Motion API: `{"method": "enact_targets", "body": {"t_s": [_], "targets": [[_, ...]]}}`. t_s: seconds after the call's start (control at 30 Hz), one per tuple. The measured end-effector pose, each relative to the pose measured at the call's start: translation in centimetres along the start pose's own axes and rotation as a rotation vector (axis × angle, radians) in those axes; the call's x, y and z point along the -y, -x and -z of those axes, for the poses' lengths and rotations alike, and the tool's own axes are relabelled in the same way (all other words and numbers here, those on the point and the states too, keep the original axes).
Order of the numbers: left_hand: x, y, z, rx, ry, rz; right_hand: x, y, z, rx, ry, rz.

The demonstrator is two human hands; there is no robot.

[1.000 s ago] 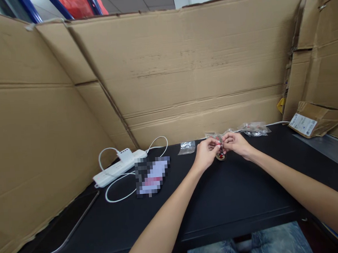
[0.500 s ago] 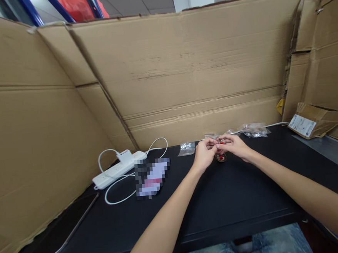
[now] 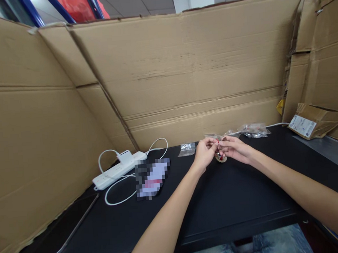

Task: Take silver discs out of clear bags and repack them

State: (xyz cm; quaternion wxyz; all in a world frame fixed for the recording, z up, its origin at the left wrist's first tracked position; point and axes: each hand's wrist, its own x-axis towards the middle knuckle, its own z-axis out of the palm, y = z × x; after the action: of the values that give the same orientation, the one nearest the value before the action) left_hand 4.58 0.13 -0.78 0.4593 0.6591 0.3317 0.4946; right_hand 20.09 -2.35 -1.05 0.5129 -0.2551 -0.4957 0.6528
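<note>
Above the far part of the black table, my left hand (image 3: 205,153) and my right hand (image 3: 236,148) meet, fingertips almost touching. Between them is a small red-corded pendant (image 3: 221,159) with a round disc at its lower end. The disc hangs just below the fingers, its face pale. My left thumb and fingers pinch the upper red part. My right fingers are also closed at the cord; part of the piece is hidden behind them. A small clear plastic bag (image 3: 187,149) lies left of my left hand.
Plastic bags with small pieces (image 3: 254,130) lie along the cardboard wall (image 3: 196,70). An opened cardboard box (image 3: 319,120) stands at right. On the left are a white power strip (image 3: 114,174) with cables, a blurred-out item (image 3: 153,179) and a dark flat panel (image 3: 60,230).
My right hand has turned slightly, with its fingers shifted at the cord. The hanging disc has turned and looks paler. My left hand has stayed nearly still.
</note>
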Motion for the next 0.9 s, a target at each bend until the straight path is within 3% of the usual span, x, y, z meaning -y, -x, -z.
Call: {"method": "enact_targets", "body": {"t_s": [0.17, 0.33, 0.9], "targets": [[-0.1, 0.1, 0.0, 0.081, 0.018, 0.009, 0.5, 0.4, 0.0, 0.089, 0.013, -0.01], [-0.3, 0.0, 0.3, 0.052, 0.038, 0.043, 1.2, 0.6, -0.2, 0.162, -0.006, -0.015], [-0.4, -0.3, 0.4, -0.024, 0.021, 0.076, 1.0, 0.3, 0.6, 0.118, 0.056, 0.022]]}}
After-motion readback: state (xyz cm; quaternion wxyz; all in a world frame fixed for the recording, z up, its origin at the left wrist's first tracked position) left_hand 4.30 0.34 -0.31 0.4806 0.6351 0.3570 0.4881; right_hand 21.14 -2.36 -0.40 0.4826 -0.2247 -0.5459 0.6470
